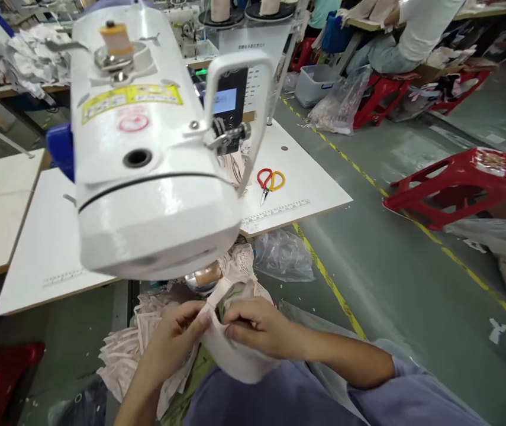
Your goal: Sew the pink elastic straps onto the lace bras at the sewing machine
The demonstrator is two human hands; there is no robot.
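My left hand and my right hand meet low in the view, just below the head of a white sewing machine. Both pinch a pale pink fabric piece with lace edging, fingers pressed together on its upper edge. More of the same pink lace fabric lies bunched in my lap to the left. The needle area is hidden under the machine head.
Red-and-yellow scissors lie on the white table right of the machine. A clear plastic bag hangs below the table edge. A red stool lies tipped on the floor at right. A person sits at the far bench.
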